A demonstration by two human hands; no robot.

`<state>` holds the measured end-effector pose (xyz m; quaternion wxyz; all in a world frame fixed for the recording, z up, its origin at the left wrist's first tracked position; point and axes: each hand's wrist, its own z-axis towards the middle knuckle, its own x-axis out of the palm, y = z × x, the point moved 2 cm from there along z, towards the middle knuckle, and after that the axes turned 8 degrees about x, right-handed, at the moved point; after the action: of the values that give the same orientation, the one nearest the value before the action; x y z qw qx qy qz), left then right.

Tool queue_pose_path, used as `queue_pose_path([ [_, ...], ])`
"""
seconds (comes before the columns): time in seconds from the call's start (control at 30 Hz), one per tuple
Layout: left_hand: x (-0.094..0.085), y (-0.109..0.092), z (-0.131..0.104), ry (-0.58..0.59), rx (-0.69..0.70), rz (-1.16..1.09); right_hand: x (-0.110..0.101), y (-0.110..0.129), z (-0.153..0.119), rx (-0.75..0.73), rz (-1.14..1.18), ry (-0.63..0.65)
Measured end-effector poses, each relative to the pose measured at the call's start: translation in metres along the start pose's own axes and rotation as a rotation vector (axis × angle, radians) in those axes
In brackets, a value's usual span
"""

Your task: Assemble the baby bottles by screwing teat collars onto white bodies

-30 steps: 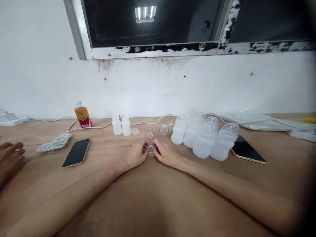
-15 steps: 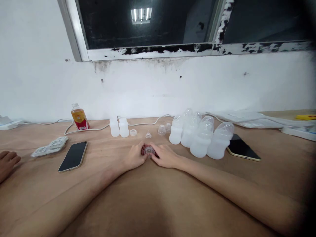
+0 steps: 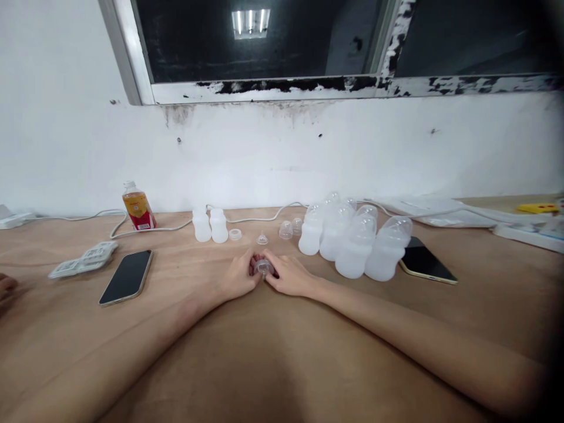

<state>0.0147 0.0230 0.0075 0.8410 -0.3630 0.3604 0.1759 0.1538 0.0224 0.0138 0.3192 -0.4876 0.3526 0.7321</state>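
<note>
- A small clear cap [image 3: 264, 268] is being pinched between the fingers of the left hand [image 3: 240, 277] and right hand [image 3: 288, 277], low over the tabletop [image 3: 273, 352].
- Six capped bottles [image 3: 352, 241] are standing finished; two open bottles [image 3: 210, 225] and loose parts [image 3: 262, 239] are waiting.

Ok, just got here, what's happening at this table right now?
A person sits at a wooden table, both hands together on a small clear plastic piece: the left hand and right hand pinch it between their fingertips. To the right stands a cluster of capped white bottles; two open bottles and loose small parts lie behind. Two phones lie flat.
</note>
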Motion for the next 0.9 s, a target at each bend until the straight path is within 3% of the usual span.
queue_pose_path([
  [0.47,0.000,0.005,0.002,-0.024,-0.004,-0.022,0.000,0.000,0.001,-0.006,0.056,-0.015],
  [0.67,-0.007,0.000,-0.001,-0.094,0.022,-0.163,-0.007,0.000,-0.003,-0.024,0.264,-0.061],
  [0.9,-0.008,-0.004,-0.002,-0.156,0.027,-0.008,-0.007,0.001,-0.001,-0.019,0.324,-0.073],
])
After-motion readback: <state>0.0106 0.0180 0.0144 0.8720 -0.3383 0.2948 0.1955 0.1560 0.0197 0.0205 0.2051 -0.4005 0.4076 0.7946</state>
